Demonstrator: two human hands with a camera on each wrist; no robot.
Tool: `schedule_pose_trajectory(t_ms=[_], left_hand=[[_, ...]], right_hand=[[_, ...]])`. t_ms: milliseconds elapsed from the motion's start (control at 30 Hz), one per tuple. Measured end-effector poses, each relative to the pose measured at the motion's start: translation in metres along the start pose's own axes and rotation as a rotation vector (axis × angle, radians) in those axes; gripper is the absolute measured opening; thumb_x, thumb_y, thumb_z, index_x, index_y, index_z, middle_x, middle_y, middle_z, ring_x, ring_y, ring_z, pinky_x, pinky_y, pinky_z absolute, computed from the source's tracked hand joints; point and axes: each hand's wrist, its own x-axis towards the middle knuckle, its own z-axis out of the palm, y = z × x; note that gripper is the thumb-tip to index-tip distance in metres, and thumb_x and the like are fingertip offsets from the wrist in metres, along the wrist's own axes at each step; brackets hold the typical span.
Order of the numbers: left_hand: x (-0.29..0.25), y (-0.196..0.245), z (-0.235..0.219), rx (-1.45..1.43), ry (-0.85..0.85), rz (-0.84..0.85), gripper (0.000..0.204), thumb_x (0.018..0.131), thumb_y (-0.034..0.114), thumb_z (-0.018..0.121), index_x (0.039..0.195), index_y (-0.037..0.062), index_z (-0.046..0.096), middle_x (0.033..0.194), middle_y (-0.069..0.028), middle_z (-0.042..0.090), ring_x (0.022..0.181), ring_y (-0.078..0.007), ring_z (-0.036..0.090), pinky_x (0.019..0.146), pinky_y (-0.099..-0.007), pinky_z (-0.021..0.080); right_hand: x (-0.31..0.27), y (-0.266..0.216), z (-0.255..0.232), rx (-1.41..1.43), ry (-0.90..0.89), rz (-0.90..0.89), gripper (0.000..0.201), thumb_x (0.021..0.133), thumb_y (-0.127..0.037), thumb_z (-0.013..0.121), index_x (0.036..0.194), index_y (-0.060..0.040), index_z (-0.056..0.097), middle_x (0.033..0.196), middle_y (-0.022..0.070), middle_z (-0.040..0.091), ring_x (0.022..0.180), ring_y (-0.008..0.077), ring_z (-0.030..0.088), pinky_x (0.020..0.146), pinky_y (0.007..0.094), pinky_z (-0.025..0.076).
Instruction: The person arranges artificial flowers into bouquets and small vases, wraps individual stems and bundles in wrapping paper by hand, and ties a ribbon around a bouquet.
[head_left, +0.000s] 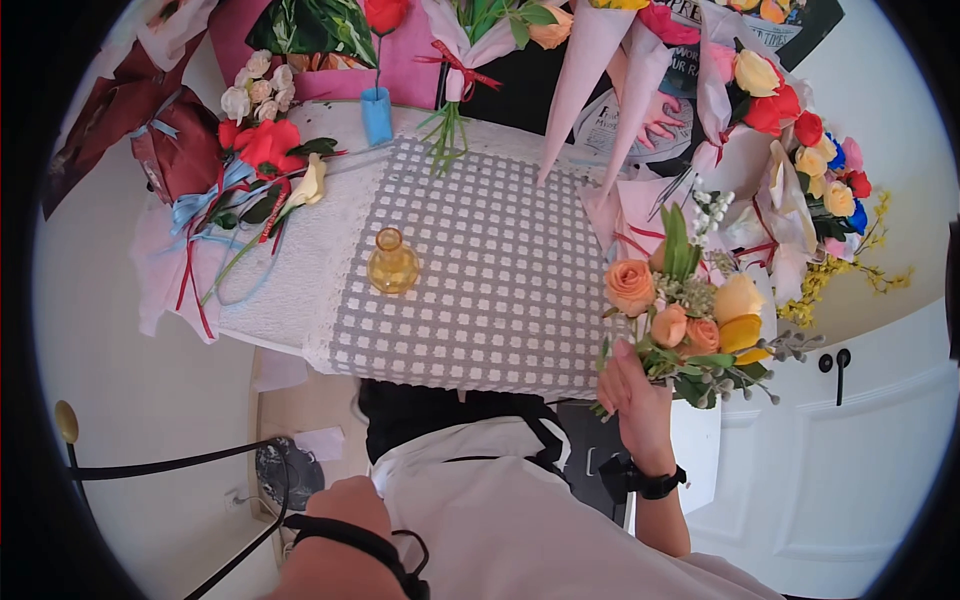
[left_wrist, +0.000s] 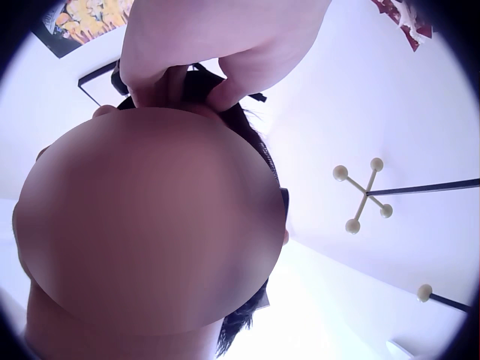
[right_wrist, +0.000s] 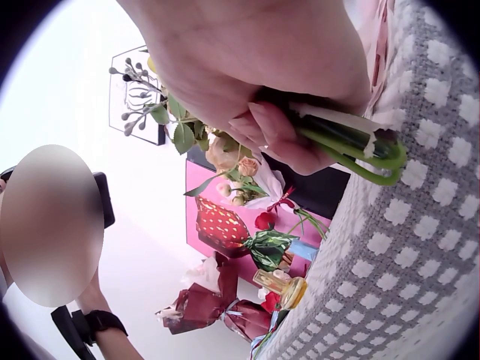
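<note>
At the table's right front corner my right hand point(head_left: 640, 405) grips a bouquet point(head_left: 690, 325) of peach roses, yellow blooms and greenery. In the right wrist view its green stems point(right_wrist: 352, 154) stick out below the curled fingers, close over the checked cloth. My left hand point(left_wrist: 225, 41) is raised to the head, fingers and thumb bent at the dark hair and headgear above the blurred face; I cannot tell whether they pinch anything. A small amber glass vase point(head_left: 393, 264) stands upright on the cloth, left of the bouquet.
The grey-and-white checked cloth point(head_left: 470, 290) covers the table's middle. Loose flowers and ribbons point(head_left: 265, 185) lie at left, near a blue cup point(head_left: 376, 115) with a red rose. Paper-wrapped bouquets point(head_left: 790, 200) crowd the back and right. A black rack point(head_left: 180, 465) stands at lower left.
</note>
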Motion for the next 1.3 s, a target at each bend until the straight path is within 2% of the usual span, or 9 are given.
schedule_pose_trajectory(t_ms=[533, 633, 700, 767, 800, 867, 1000, 1133, 1300], left_hand=[[0.038, -0.016, -0.006, -0.036, -0.327, -0.104, 0.018, 0.1, 0.009, 0.065, 0.085, 0.0014, 0.074, 0.076, -0.0107, 0.067, 0.076, -0.023, 0.069, 0.066, -0.0313, 0.057], [0.035, -0.012, -0.042, 0.437, -0.368, -0.321, 0.018, 0.1, 0.013, 0.062, 0.104, -0.0012, 0.073, 0.088, -0.0112, 0.069, 0.072, -0.0208, 0.065, 0.06, -0.0337, 0.052], [0.002, -0.022, -0.075, 0.554, -0.089, -0.377, 0.019, 0.095, 0.021, 0.071, 0.097, 0.0032, 0.064, 0.079, -0.0079, 0.059, 0.08, -0.0218, 0.06, 0.069, -0.0328, 0.05], [0.003, -0.031, -0.093, 1.162, -0.007, -0.617, 0.013, 0.101, 0.007, 0.064, 0.107, -0.004, 0.067, 0.098, -0.0178, 0.072, 0.083, -0.0269, 0.07, 0.073, -0.0384, 0.055], [-0.004, -0.04, -0.111, 1.17, -0.007, -0.618, 0.013, 0.101, 0.007, 0.064, 0.107, -0.004, 0.067, 0.098, -0.0178, 0.072, 0.083, -0.0269, 0.07, 0.073, -0.0384, 0.055], [-0.024, -0.059, -0.142, 1.426, -0.033, -0.855, 0.041, 0.098, 0.019, 0.074, 0.129, -0.0037, 0.061, 0.109, -0.016, 0.071, 0.096, -0.0213, 0.069, 0.084, -0.0364, 0.057], [-0.028, -0.081, -0.145, 1.405, -0.14, -0.986, 0.048, 0.101, 0.012, 0.07, 0.141, -0.0043, 0.05, 0.119, -0.0171, 0.07, 0.109, -0.0266, 0.071, 0.096, -0.0379, 0.057], [-0.032, -0.093, -0.158, 1.154, 0.023, -1.124, 0.061, 0.1, 0.008, 0.073, 0.151, -0.0006, 0.041, 0.134, -0.0168, 0.065, 0.121, -0.0275, 0.069, 0.101, -0.0386, 0.056], [-0.034, -0.102, -0.172, 0.967, 0.165, -1.125, 0.057, 0.1, 0.003, 0.071, 0.149, -0.0013, 0.043, 0.136, -0.0143, 0.065, 0.122, -0.0273, 0.069, 0.101, -0.0389, 0.057]], right_hand=[[0.025, -0.005, -0.003, 0.028, -0.166, 0.135, 0.033, 0.108, -0.018, 0.062, 0.079, -0.0101, 0.049, 0.056, -0.0058, 0.032, 0.049, 0.0084, 0.03, 0.049, 0.0277, 0.029], [0.026, -0.001, 0.004, 0.052, -0.152, 0.146, 0.028, 0.107, -0.016, 0.063, 0.084, -0.01, 0.049, 0.057, -0.0061, 0.033, 0.048, 0.0078, 0.031, 0.05, 0.0276, 0.03], [0.029, 0.003, 0.004, 0.127, -0.161, 0.175, 0.031, 0.106, -0.019, 0.067, 0.081, -0.0099, 0.05, 0.059, -0.005, 0.04, 0.05, 0.0079, 0.038, 0.05, 0.0276, 0.036], [0.032, 0.003, 0.006, 0.136, -0.166, 0.174, 0.032, 0.106, -0.019, 0.066, 0.08, -0.01, 0.05, 0.058, -0.0048, 0.04, 0.05, 0.0085, 0.04, 0.05, 0.0278, 0.036], [0.035, 0.002, 0.006, 0.133, -0.165, 0.162, 0.033, 0.107, -0.019, 0.066, 0.079, -0.01, 0.049, 0.058, -0.0045, 0.041, 0.049, 0.0091, 0.041, 0.05, 0.028, 0.037], [0.039, 0.002, 0.007, 0.127, -0.197, 0.154, 0.036, 0.108, -0.021, 0.064, 0.077, -0.0099, 0.048, 0.057, -0.0041, 0.041, 0.049, 0.0105, 0.043, 0.052, 0.0287, 0.039], [0.041, 0.007, 0.015, 0.118, -0.264, 0.098, 0.037, 0.11, -0.025, 0.06, 0.078, -0.0081, 0.051, 0.063, -0.0015, 0.051, 0.059, 0.0107, 0.051, 0.059, 0.029, 0.045], [0.044, 0.017, 0.02, -0.014, -0.225, -0.04, 0.032, 0.11, -0.03, 0.061, 0.091, -0.0033, 0.065, 0.081, 0.0006, 0.066, 0.075, 0.0096, 0.062, 0.068, 0.0282, 0.052], [0.041, -0.003, 0.031, -0.232, -0.097, 0.143, 0.031, 0.101, -0.03, 0.073, 0.105, 0.0012, 0.069, 0.094, 0.0037, 0.072, 0.082, 0.0125, 0.067, 0.075, 0.03, 0.055]])
